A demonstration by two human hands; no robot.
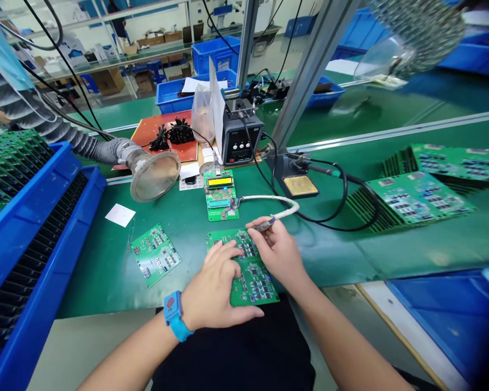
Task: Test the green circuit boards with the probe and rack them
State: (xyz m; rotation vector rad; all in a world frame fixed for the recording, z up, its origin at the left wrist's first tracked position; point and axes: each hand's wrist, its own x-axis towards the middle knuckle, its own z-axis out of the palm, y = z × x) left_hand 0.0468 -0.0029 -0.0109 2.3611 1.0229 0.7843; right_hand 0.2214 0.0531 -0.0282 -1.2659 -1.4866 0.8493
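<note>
A green circuit board (255, 285) lies at the bench's front edge, directly before me. My left hand (220, 285) rests across its left side with fingers spread, covering part of it. In my right hand (279, 252) is a pen-like probe (263, 225), pinched over the board's upper right; its tip is hard to make out. From the probe a white cable (269, 198) loops to a tester board (222, 209) with a lit yellow display (220, 182). Left of my left hand lies another circuit board (155, 255), flat on the green mat.
Blue trays (85, 201) packed with boards stand at left, below a fume hose hood (155, 176). Behind the tester sit a soldering station (242, 138) and an iron stand with yellow sponge (300, 185). Stacked boards (411, 198) lie at right. A metal post (305, 76) rises behind.
</note>
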